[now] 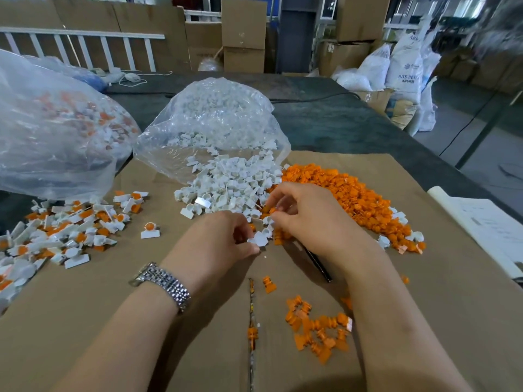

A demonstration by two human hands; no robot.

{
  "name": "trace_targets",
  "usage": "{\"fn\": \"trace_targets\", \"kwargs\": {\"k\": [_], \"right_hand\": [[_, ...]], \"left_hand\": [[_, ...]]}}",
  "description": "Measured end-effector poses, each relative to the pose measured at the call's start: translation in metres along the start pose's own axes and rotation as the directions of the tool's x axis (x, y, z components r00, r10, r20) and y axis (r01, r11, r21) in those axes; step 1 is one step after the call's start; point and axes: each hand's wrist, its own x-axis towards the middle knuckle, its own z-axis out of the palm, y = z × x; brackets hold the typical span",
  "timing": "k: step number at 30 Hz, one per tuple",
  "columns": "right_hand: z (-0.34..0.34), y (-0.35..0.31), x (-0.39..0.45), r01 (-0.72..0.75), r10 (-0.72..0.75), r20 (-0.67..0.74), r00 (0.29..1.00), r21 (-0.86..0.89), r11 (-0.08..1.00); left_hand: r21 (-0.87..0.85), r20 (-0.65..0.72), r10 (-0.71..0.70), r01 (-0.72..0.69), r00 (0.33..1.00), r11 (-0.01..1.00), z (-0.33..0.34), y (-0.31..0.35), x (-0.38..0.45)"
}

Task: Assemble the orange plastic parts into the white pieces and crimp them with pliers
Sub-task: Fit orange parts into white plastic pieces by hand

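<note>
left hand (223,236) pinching white piece (261,238), orange pile (353,196)

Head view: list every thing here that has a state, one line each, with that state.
Left hand: pinches a white piece.
Right hand: fingers curled, pinching a small orange part.
Clear bag of white pieces: open, contents spilling onto the cardboard.
Clear bag of assembled pieces: lying on its side; mouth not visible.
Dark tool handle: lying unused under the right wrist.
Wristwatch: worn on the left wrist.
</note>
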Motion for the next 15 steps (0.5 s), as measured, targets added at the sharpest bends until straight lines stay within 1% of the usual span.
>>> {"fn": "trace_targets", "kwargs": {"k": [1,3,5,7,10,12,14,15], "right_hand": [[0.000,0.000,0.000,-0.004,0.004,-0.008,1.000,0.020,1.000],[-0.001,-0.002,0.000,0.001,0.000,-0.015,1.000,0.062,0.998],[-0.003,-0.004,-0.001,0.017,-0.016,-0.012,1.000,0.112,0.994],[-0.005,-0.005,-0.001,0.022,-0.023,0.000,1.000,0.156,0.987],[-0.006,-0.006,-0.001,0.017,-0.024,0.023,0.999,0.263,0.965],[-0.007,-0.006,-0.002,0.030,-0.035,0.011,0.999,0.321,0.947],[-0.007,-0.007,-0.002,0.046,-0.051,0.006,0.999,0.347,0.937],[-0.007,-0.008,-0.002,0.049,-0.054,0.004,0.999,0.361,0.931]], "left_hand": [[-0.044,-0.028,0.000,-0.001,1.000,0.999,-0.001,0.000,-0.001],[-0.210,-0.082,-0.016,-0.002,0.996,0.978,-0.005,0.000,-0.003],[-0.399,-0.062,-0.032,0.004,0.998,0.917,-0.010,0.000,-0.004],[-0.545,-0.018,-0.024,0.010,1.000,0.838,-0.014,0.000,-0.005],[-0.680,-0.026,-0.037,0.009,0.999,0.733,-0.018,-0.001,-0.004],[-0.725,-0.034,-0.041,0.004,0.999,0.689,-0.019,-0.004,-0.003],[-0.767,-0.007,-0.032,0.015,0.999,0.641,-0.020,-0.005,-0.003],[-0.807,0.007,-0.024,0.020,1.000,0.590,-0.019,-0.005,-0.003]]}}
